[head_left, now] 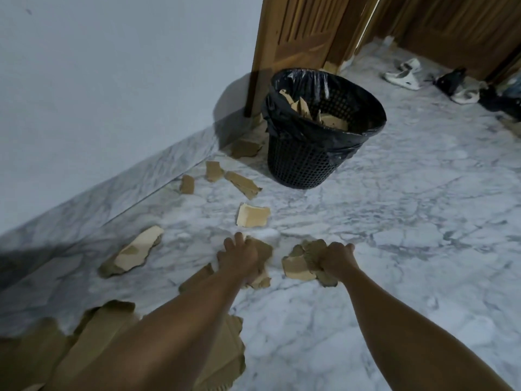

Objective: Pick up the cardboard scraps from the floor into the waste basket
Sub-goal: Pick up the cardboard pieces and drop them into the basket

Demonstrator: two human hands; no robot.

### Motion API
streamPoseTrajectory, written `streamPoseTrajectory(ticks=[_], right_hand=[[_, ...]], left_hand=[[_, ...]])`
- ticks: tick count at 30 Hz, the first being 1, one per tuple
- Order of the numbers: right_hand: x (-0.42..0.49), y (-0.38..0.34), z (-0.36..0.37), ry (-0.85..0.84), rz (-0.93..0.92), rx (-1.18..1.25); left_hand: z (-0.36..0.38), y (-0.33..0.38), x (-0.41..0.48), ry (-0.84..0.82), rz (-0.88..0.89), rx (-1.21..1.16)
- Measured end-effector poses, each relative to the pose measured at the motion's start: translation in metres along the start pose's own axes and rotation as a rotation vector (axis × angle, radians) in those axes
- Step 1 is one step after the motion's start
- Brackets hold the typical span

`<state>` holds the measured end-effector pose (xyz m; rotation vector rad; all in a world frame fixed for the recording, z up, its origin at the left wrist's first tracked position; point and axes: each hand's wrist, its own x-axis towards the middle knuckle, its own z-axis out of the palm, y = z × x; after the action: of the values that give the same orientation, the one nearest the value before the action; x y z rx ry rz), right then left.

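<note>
Between and under the two hands are cardboard scraps. The left hand (239, 259) curls its fingers round a torn brown piece (265, 251), and the right hand (335, 262) grips a crumpled bunch (297, 268) that juts out toward the left hand. Just ahead of both hands a pale square scrap (253, 215) lies flat on the marble floor (408, 235). Left of the left hand lies a long pale scrap (138, 252), and under the left forearm spread large torn sheets (104, 331). Farther ahead of the left hand, more small scraps (242, 184) trail along the floor toward the waste basket (304, 165). It is black mesh with a black liner (284, 114), stands well ahead of the hands and has scraps inside. Behind it rises a wooden door (296, 38). Far beyond the right hand, shoes (403, 73) lie on the floor.
</note>
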<state>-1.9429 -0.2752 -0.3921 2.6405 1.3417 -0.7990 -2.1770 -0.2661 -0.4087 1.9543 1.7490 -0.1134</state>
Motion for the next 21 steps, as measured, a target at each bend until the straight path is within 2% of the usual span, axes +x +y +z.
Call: streamPoseTrajectory(ticks=[3,5,9,11,13,15,18,21], right_hand=[[-0.004,-0.001,-0.015,0.083,-0.079,0.124],[0.001,0.0,-0.029,0.068,-0.148,0.188],[0.002,-0.004,-0.064,-0.094,-0.151,0.423],[-0.002,-0.01,-0.073,-0.208,-0.167,0.422],[-0.002,-0.014,-0.072,-0.373,-0.147,0.298],[-0.001,-0.017,-0.057,-0.431,-0.181,0.038],[0.0,-0.01,-0.021,-0.321,-0.361,-0.293],[0.0,-0.002,0.0,-0.197,-0.386,-0.301]], left_hand=[[-0.006,0.007,0.002,0.014,-0.103,-0.119],[-0.009,0.006,0.003,-0.044,-0.08,-0.108],[-0.004,0.005,0.001,-0.072,-0.028,-0.041],[-0.001,0.007,0.001,-0.066,0.011,-0.082],[0.001,0.009,0.004,-0.076,0.075,-0.107],[-0.002,0.01,0.01,-0.089,0.174,-0.088],[-0.018,0.012,0.024,-0.096,0.143,-0.134],[-0.041,0.016,0.042,-0.064,0.12,-0.075]])
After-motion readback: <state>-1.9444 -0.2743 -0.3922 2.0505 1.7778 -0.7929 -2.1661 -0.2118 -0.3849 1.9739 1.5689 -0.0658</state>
